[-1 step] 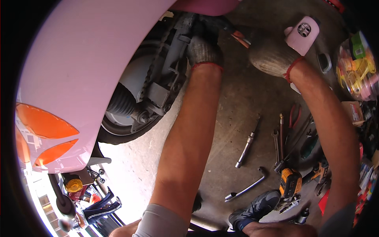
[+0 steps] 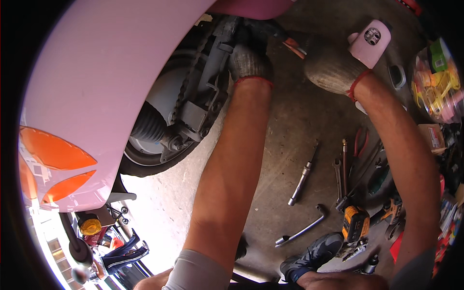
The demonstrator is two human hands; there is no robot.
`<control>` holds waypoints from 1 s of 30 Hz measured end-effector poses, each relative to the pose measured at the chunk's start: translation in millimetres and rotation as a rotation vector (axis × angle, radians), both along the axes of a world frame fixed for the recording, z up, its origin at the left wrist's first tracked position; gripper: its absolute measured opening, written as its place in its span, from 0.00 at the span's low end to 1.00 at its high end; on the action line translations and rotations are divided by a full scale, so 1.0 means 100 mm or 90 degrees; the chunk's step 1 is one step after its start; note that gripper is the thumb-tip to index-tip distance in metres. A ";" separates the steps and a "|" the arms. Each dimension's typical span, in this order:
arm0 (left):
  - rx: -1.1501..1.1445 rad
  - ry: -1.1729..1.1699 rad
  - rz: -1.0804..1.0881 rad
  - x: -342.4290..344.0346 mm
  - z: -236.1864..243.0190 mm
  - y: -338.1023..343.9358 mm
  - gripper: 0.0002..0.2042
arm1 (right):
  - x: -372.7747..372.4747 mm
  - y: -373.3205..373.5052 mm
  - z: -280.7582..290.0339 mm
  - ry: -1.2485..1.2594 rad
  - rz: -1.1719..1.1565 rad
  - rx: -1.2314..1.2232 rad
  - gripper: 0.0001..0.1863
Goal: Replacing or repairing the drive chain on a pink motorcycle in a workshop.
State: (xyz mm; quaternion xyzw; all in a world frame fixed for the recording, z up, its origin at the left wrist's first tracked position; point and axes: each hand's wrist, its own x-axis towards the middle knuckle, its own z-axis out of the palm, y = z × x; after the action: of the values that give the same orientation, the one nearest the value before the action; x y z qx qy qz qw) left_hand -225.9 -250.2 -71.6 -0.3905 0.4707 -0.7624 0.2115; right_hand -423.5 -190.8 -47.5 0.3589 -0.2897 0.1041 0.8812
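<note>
In a dark-fingered knit glove with a red cuff, my left hand (image 2: 250,65) reaches to the metal frame arm (image 2: 208,72) beside the wheel of a pink scooter (image 2: 111,63). Its fingers are lost in shadow, so what they grip does not show. My right hand (image 2: 336,75), gloved the same way, is out to the right above the floor; its fingers are also too dark to make out. Between the hands, a slim orange-brown piece with a pale tip (image 2: 294,47) sticks out from a dark part of the scooter. A chain (image 2: 186,82) runs along the frame arm.
On the floor lie a socket extension (image 2: 300,183), an angled wrench (image 2: 304,228), a spanner (image 2: 338,176), red-handled pliers (image 2: 361,142) and a yellow-black power tool (image 2: 355,223). A pink cover (image 2: 371,42) and a clear tub of colourful pieces (image 2: 437,82) are at the right.
</note>
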 end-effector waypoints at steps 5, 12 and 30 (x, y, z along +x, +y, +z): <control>0.043 -0.041 -0.031 -0.04 0.00 0.02 0.17 | -0.01 -0.03 0.00 0.020 -0.024 -0.017 0.18; 0.032 0.003 -0.095 0.11 -0.10 -0.14 0.17 | -0.02 -0.06 0.05 0.041 -0.042 -0.055 0.18; -0.040 -0.080 0.057 0.07 -0.16 -0.06 0.17 | -0.34 -0.31 -0.07 0.102 -0.104 -0.130 0.17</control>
State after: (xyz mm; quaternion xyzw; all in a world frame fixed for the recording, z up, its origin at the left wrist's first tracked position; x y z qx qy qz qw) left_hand -218.5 -256.6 -87.8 -0.3691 0.4144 -0.7897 0.2618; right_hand -457.6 -222.0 -54.5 0.2496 -0.2343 0.0317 0.9390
